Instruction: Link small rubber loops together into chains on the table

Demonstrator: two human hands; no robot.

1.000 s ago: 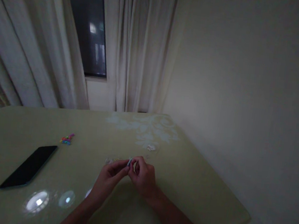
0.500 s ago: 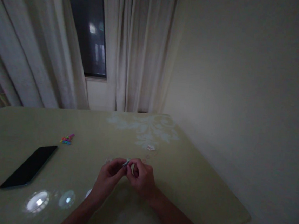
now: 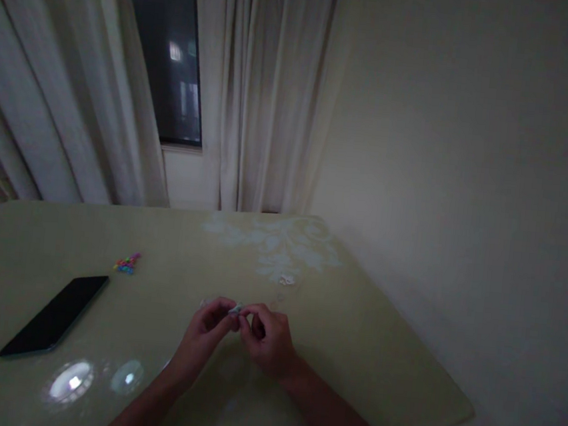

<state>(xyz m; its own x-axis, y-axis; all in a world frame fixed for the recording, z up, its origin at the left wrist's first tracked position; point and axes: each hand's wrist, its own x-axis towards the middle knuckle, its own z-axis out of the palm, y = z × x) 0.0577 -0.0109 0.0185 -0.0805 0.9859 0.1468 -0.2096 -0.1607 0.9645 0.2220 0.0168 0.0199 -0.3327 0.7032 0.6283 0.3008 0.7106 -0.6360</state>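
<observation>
I hold the piece [image 3: 235, 309] between my two hands, above the near half of the bench [image 3: 348, 380] and out in front of me. Its long axis, as far as so small a thing shows one, runs on a shallow slant: the lower end points left, into my left hand [image 3: 202, 336], and the higher end points right and a little away from me, towards my right hand [image 3: 269, 342]. Which end is its front I cannot tell.

It looks pale, a greyish green, slim and very small, lighter than the fingers around it. Its finer shape is blurred, and my fingertips hide part of it.

My left fingers are pinched narrow on it, thumb on the near side and forefinger beyond. My right thumb and forefinger are drawn together at its right end, the other fingers curled into my palm.

Beyond my right hand lie some white bits [image 3: 286, 280], near a pale leafy pattern [image 3: 286, 243] on the bench. Well to my left is a small heap of bright bits [image 3: 127, 263], pink, orange, green and blue among them. Nearer me than that heap lies the phone [image 3: 56, 315], black face up, its long axis slanting away to the right.
</observation>
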